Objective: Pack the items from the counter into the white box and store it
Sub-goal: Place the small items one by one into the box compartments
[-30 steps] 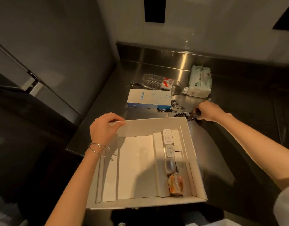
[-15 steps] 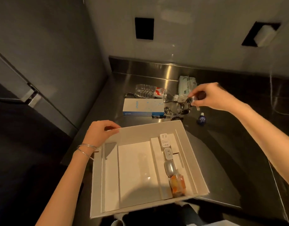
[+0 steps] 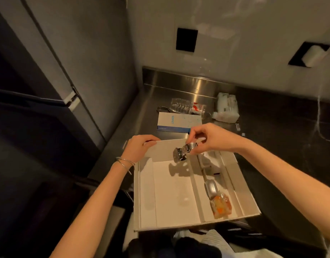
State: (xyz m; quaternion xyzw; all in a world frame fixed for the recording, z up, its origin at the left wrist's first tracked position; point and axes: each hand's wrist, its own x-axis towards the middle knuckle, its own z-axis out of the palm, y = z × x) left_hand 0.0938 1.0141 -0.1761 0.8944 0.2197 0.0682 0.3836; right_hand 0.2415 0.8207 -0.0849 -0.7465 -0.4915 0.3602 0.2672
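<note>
Open room in the wide middle bay of the white box, jutting past the near edge of the worktop; narrow right bay taken by a silver case and an orange packet. Left grip curled over the far-left rim; right grip pinching a metal watch by its band above the far end. Readable: ANKER, in blue, on the carton just behind the box.

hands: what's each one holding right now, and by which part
The right hand pinches a metal wristwatch by its bracelet, the case hanging over the white box. The left hand grips the box's far rim near its left corner.
</note>
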